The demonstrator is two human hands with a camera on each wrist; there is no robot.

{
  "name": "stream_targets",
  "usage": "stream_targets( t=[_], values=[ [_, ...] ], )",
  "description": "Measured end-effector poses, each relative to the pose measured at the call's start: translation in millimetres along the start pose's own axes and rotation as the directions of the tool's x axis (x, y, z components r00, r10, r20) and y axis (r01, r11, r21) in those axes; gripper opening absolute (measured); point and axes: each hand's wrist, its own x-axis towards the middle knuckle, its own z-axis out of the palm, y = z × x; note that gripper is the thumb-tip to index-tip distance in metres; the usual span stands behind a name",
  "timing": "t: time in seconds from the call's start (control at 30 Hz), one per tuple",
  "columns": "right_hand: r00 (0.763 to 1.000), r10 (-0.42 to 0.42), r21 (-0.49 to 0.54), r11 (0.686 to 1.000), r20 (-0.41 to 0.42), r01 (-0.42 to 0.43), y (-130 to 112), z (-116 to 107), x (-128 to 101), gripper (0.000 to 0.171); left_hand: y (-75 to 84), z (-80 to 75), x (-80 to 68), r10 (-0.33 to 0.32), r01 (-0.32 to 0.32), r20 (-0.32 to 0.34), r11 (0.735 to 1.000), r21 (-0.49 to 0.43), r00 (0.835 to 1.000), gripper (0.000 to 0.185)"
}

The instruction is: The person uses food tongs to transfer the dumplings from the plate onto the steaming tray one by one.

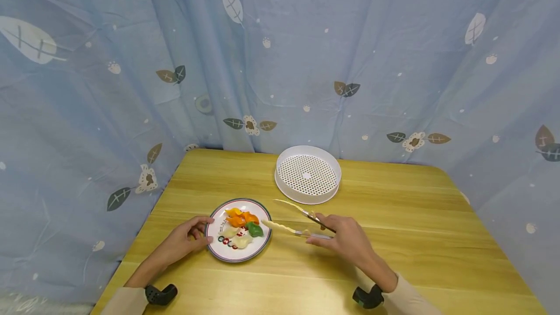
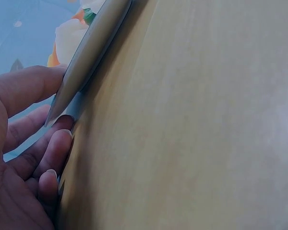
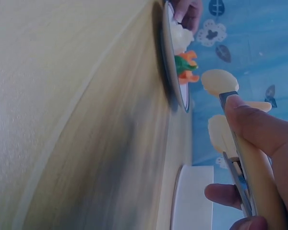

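Tongs (image 1: 292, 218): cream-coloured, arms spread apart in a V, held by the right hand (image 1: 345, 239) at the hinge end, thumb and fingers curled round the handle. The tips project toward 10 o'clock from the fingers; the lower tip lies at the plate's 3 o'clock rim, just beside the green piece (image 1: 255, 230).

Plate (image 1: 218, 249): white, dark-rimmed, on the wooden table (image 1: 415, 237). Carries orange pieces (image 1: 240, 218), the green piece and pale dumplings (image 1: 236, 239).

Left hand (image 1: 185, 239): at the plate's 9 o'clock edge, thumb above the rim, fingers loosely bent against it.

Perforated white tray (image 1: 307, 175): at 1 o'clock from the plate, well apart.
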Motion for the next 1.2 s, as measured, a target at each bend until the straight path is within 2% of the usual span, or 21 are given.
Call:
stream_targets(
  t=[0.37, 0.87, 1.2],
  values=[
    [0.997, -0.064, 0.019, 0.998, 0.038, 0.064, -12, 5, -3, 0.061, 0.5, 0.4, -0.3, -0.015, 0.015, -0.003, 1.0, -0.011, 1.0, 0.052],
    [0.996, -0.054, -0.036, 0.998, 0.076, 0.057, -22, 16, 2, 0.058, -0.8, 1.5, 0.3, -0.026, 0.026, -0.014, 1.0, 0.001, 1.0, 0.051],
    [0.991, -0.102, -0.042, 0.994, 0.084, 0.106, -28, 14, 5, 0.054, -0.6, 1.5, 0.1, -0.047, 0.047, -0.022, 0.999, 0.017, 0.999, 0.052]
  ],
)
